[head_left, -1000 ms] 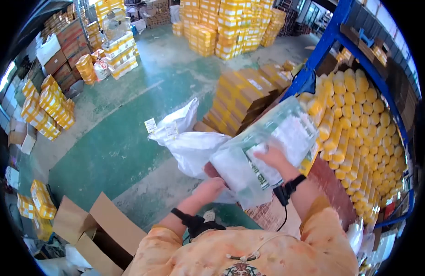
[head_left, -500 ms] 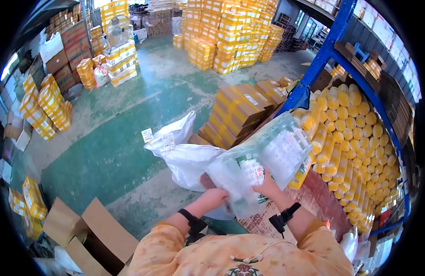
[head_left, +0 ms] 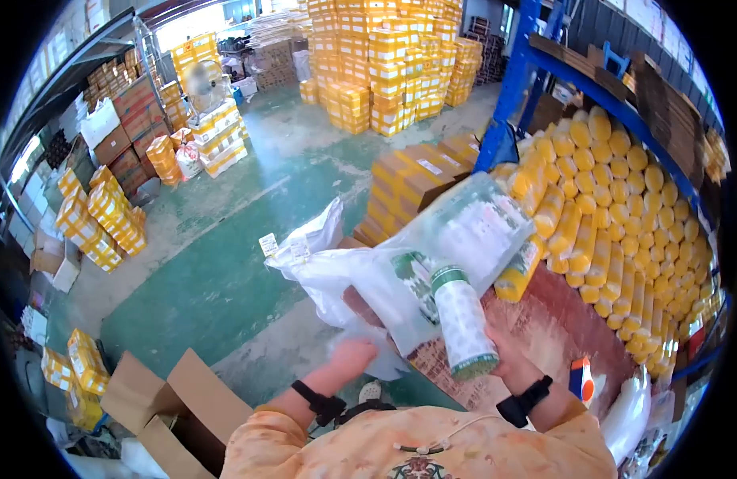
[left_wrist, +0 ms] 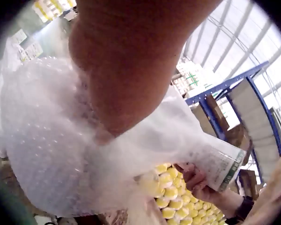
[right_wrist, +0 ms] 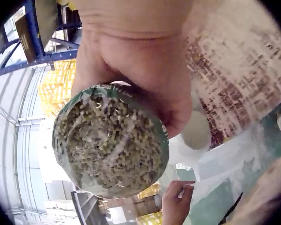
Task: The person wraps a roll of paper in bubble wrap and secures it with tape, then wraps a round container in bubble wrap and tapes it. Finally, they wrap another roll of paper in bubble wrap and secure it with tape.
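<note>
In the head view my right hand (head_left: 502, 351) grips the side of a white, green-banded cylindrical pack (head_left: 462, 315), which tilts with its near end low. Its clear end (right_wrist: 112, 143), showing small greenish-brown pieces, fills much of the right wrist view, beneath my right hand (right_wrist: 140, 70). My left hand (head_left: 354, 357) pinches the edge of a clear plastic bag (head_left: 388, 299); in the right wrist view its fingers (right_wrist: 182, 187) meet on the film. Further white packs (head_left: 488, 227) lie inside the bag. Bubbled plastic (left_wrist: 47, 154) hangs beside my left hand (left_wrist: 126, 93).
A worn red-brown board (head_left: 544, 327) lies under the bag. Right of it stand stacked yellow-and-white rolls (head_left: 600, 239) and a blue rack post (head_left: 508, 88). A white sack (head_left: 316, 275) and taped cartons (head_left: 404, 188) are ahead; an open cardboard box (head_left: 185, 407) is at lower left.
The cylindrical pack has come toward the body and out over the bag's near side, with my right hand on it. My left hand has shifted slightly left and lower, still at the bag's edge.
</note>
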### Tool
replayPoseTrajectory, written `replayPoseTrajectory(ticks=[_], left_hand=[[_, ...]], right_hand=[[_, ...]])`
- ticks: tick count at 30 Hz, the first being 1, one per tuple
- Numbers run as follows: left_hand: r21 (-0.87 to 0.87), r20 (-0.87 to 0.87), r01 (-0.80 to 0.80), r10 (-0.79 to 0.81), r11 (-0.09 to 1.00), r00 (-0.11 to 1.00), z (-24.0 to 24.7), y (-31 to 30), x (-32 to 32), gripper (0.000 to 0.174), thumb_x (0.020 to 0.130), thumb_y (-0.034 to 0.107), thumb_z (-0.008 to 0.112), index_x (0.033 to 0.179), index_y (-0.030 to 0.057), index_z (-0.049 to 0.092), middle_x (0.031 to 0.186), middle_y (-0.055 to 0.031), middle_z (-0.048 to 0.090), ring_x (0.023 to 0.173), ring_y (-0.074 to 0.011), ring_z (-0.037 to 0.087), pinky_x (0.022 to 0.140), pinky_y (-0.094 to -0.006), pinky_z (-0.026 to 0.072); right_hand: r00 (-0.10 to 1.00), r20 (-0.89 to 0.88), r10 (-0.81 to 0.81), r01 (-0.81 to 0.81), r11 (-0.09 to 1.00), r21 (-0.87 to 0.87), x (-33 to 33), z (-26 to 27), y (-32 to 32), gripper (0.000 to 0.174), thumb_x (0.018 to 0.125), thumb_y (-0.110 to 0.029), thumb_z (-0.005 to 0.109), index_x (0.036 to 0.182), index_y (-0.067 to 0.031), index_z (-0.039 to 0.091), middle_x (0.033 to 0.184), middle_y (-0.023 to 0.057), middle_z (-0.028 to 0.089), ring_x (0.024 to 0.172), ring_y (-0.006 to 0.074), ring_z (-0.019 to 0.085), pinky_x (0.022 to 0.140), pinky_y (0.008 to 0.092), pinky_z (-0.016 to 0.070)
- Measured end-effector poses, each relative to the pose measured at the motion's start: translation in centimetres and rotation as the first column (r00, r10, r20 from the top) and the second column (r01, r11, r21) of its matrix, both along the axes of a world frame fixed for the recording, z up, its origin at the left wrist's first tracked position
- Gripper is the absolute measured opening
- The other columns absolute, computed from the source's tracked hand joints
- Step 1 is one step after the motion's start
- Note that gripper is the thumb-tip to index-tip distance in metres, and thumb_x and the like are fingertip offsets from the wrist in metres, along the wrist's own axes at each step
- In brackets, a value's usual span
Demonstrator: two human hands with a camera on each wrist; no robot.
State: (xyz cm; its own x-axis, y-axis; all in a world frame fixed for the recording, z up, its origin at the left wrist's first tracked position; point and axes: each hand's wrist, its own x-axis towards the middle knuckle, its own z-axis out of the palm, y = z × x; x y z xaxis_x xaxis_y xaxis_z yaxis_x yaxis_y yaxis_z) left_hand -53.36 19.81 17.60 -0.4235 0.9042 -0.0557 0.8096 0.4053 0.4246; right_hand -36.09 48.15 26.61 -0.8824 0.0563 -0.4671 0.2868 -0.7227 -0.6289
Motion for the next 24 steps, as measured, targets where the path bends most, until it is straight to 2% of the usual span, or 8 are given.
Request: replayPoseTrajectory(ticks=[4, 6, 8, 12, 15, 18, 20, 24], left_hand=[[-0.23, 0.123, 0.068, -0.04, 0.971, 0.992, 2.9, 1.9, 6.5, 0.012, 0.078, 0.017, 0.057, 0.085, 0.0065, 0.059, 0.082, -0.0131, 0.059, 0.08, -0.0316, 0.057, 0.069, -0.0422, 0.0455], [0.155, 0.373, 0.008, -0.067, 0.988, 0.925, 7.6, 6.0, 9.5, 0.014, 0.077, 0.013, 0.056, 0.089, 0.0067, 0.06, 0.084, -0.0163, 0.06, 0.081, -0.0345, 0.059, 0.071, -0.0427, 0.0469], [0.447, 0.136, -0.234, 0.194, 0.863, 0.972, 13.7, 11.1, 12.2, 0.015, 0.08, 0.012, 0.058, 0.093, 0.0035, 0.06, 0.086, -0.0164, 0.061, 0.084, -0.0339, 0.059, 0.073, -0.0414, 0.0467], [0.853, -0.175, 0.076, 0.146, 0.517, 0.974, 21.3, 19.2, 15.4, 0.012, 0.078, 0.008, 0.058, 0.088, 0.0045, 0.059, 0.08, -0.0136, 0.058, 0.072, -0.0308, 0.057, 0.066, -0.039, 0.0461], [0.224, -0.649, 0.546, -0.294, 0.807, 0.702, 18.0, 26.2, 19.2, 0.014, 0.074, 0.011, 0.06, 0.086, 0.0061, 0.058, 0.077, -0.0115, 0.056, 0.072, -0.0287, 0.057, 0.064, -0.0388, 0.0458], [0.562, -0.719, 0.463, 0.129, 0.686, 0.682, 19.4, 29.1, 19.6, 0.012, 0.078, 0.012, 0.057, 0.088, 0.0066, 0.059, 0.084, -0.0121, 0.059, 0.072, -0.0301, 0.057, 0.065, -0.0396, 0.0467], [0.854, -0.379, 0.199, 0.313, 0.48, 0.871, 25.5, 29.0, 20.0, 0.017, 0.074, 0.013, 0.056, 0.089, 0.0079, 0.06, 0.082, -0.0111, 0.06, 0.075, -0.0305, 0.059, 0.066, -0.0417, 0.0475], [0.333, -0.774, 0.555, -0.114, 0.762, 0.622, 24.3, 32.2, 23.5, 0.011, 0.076, 0.013, 0.054, 0.085, 0.0092, 0.059, 0.076, -0.0109, 0.06, 0.074, -0.0305, 0.06, 0.064, -0.0424, 0.0475]], right_hand=[[0.996, -0.088, 0.007, -0.013, 0.997, -0.073, 11.9, -2.4, 0.9, 0.075, 0.075, -0.042, 0.067, 0.131, 0.0002, 0.039, 0.125, 0.0121, 0.053, 0.112, 0.0251, 0.053, 0.097, 0.0401, 0.0407], [0.987, -0.161, -0.004, -0.003, 0.999, -0.044, 16.8, -0.7, 0.9, 0.081, 0.071, -0.045, 0.069, 0.131, 0.0007, 0.039, 0.124, 0.0125, 0.053, 0.111, 0.0251, 0.054, 0.097, 0.0391, 0.041], [0.964, -0.242, -0.109, 0.11, 0.994, -0.008, 21.3, 3.5, 0.3, 0.087, 0.066, -0.045, 0.072, 0.132, 0.0013, 0.037, 0.124, 0.0136, 0.053, 0.109, 0.0249, 0.055, 0.094, 0.0379, 0.0432], [0.864, -0.368, -0.345, 0.295, 0.937, -0.185, 31.7, 3.8, 1.6, 0.084, 0.066, -0.033, 0.072, 0.133, 0.0014, 0.035, 0.122, 0.0158, 0.053, 0.106, 0.0289, 0.056, 0.092, 0.0402, 0.0456], [0.825, -0.352, -0.441, 0.424, 0.896, -0.131, 37.6, 4.0, 2.6, 0.084, 0.064, -0.031, 0.074, 0.131, 0.0017, 0.036, 0.12, 0.0179, 0.054, 0.106, 0.0321, 0.056, 0.089, 0.0433, 0.0471], [0.785, -0.35, -0.51, 0.514, 0.853, -0.088, 41.4, 3.4, 3.3, 0.086, 0.061, -0.032, 0.076, 0.13, 0.0028, 0.037, 0.116, 0.0233, 0.054, 0.103, 0.0402, 0.056, 0.085, 0.0508, 0.0487], [0.772, -0.325, -0.546, 0.542, 0.833, -0.114, 43.4, 1.8, 3.1, 0.086, 0.062, -0.032, 0.075, 0.13, 0.0032, 0.037, 0.115, 0.0236, 0.054, 0.102, 0.0399, 0.056, 0.085, 0.0504, 0.0485], [0.719, -0.302, -0.626, 0.611, 0.776, -0.155, 44.5, 1.1, 2.2, 0.085, 0.062, -0.031, 0.074, 0.13, 0.003, 0.037, 0.116, 0.021, 0.055, 0.102, 0.0353, 0.057, 0.086, 0.0477, 0.0485]])
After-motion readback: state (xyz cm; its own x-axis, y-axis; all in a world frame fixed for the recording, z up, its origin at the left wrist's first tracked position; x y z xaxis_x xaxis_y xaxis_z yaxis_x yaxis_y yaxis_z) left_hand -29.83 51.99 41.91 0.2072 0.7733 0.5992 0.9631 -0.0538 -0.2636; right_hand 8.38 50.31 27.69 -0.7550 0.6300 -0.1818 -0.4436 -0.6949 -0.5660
